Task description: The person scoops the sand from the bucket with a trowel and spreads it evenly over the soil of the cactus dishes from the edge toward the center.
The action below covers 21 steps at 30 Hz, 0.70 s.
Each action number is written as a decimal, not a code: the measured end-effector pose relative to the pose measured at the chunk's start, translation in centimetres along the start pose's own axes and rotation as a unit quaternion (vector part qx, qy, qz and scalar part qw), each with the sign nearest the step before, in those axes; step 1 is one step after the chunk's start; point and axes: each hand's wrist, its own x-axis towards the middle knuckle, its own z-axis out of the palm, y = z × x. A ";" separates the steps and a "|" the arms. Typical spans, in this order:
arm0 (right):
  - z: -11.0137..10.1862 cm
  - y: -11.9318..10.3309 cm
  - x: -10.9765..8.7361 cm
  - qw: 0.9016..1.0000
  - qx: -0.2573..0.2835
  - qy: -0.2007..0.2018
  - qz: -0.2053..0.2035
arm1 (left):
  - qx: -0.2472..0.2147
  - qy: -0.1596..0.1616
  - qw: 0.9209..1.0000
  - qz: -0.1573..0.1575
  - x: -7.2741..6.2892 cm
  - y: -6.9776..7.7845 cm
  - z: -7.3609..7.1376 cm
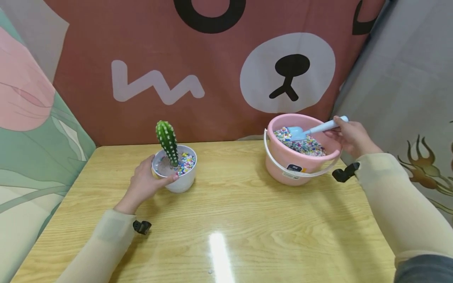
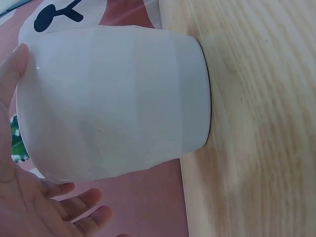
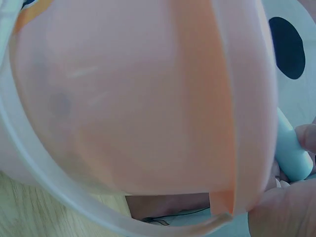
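Observation:
A white flowerpot [image 1: 179, 184] stands upright on the left of the table, a green cactus [image 1: 167, 142] in it. Colourful pebbles [image 1: 186, 163] cover the right part of its top; a greyish patch shows on the left. My left hand [image 1: 146, 180] holds the pot at its rim, thumb on the near side; in the left wrist view several fingers [image 2: 89, 197] extend past the pot wall. With my right hand [image 1: 350, 135] I grip the handle of a light blue toy shovel [image 1: 323, 127]. Its blade lies on colourful pebbles [image 1: 307, 146] inside a pink bucket [image 1: 283, 167].
The bucket's white handle [image 1: 301, 173] hangs down across its front. Both things stand on a light wooden table [image 1: 226, 204]. Behind it hangs a brown cloth [image 1: 219, 122] with a bear print; more printed cloth hangs at both sides.

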 end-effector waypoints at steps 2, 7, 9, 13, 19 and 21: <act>-0.1 0.0 -0.1 1.000 0.027 0.007 0.008 | 0.000 -0.001 1.000 0.000 0.0 0.0 0.1; -0.3 -0.3 -0.1 0.996 0.088 0.020 0.027 | 0.000 -0.003 1.000 -0.002 -0.1 -0.2 0.0; -0.3 -0.3 0.0 0.995 0.093 0.024 0.030 | 0.001 -0.001 1.000 -0.004 -0.1 -0.2 0.0; -0.1 -0.6 0.0 0.993 0.115 0.026 0.030 | 0.001 0.001 1.000 -0.004 -0.1 -0.2 -0.2; 0.1 -0.9 -0.3 0.983 0.176 0.017 0.046 | -0.002 -0.004 1.000 -0.001 0.0 -0.1 -0.1; 0.6 -1.0 -0.4 0.983 0.177 0.010 0.046 | -0.002 -0.004 1.000 0.000 0.0 -0.1 0.0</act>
